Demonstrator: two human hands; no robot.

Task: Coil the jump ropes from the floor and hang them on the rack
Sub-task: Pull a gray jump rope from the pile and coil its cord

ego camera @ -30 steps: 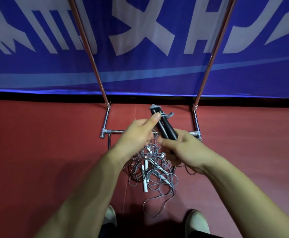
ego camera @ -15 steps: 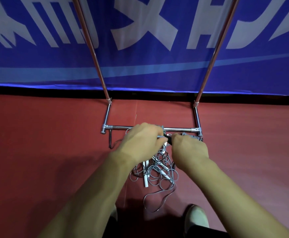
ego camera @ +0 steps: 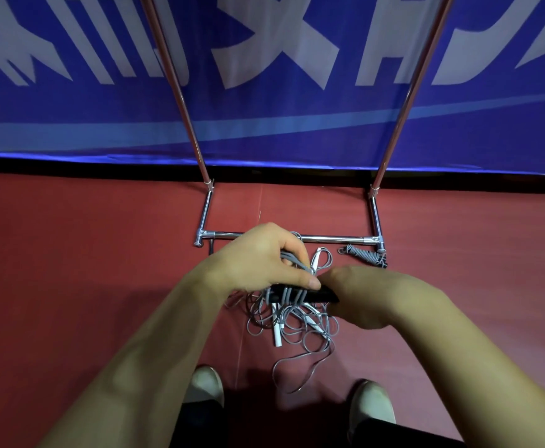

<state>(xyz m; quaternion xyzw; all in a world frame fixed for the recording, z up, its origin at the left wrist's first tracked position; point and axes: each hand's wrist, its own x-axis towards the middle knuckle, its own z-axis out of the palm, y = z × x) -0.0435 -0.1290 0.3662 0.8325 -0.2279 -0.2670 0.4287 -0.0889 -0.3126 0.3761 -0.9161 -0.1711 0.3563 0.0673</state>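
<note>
I hold a jump rope with black handles level in front of me, grey cord wound around the handles in several turns. My left hand grips the grey cord and the left end of the handles, thumb pressed on top. My right hand grips the right end of the handles. Below lies a tangled pile of grey ropes with white handles on the red floor. A coiled rope lies by the rack's right foot. The chrome rack stands just beyond.
A blue banner with white lettering hangs behind the rack's two uprights. My two shoes stand at the bottom edge, close to the rope pile. Red floor extends left and right.
The black handles went from tilted upright to lying level and lower, with cord now wound around them. My hands came closer together, then shifted nearer to me.
</note>
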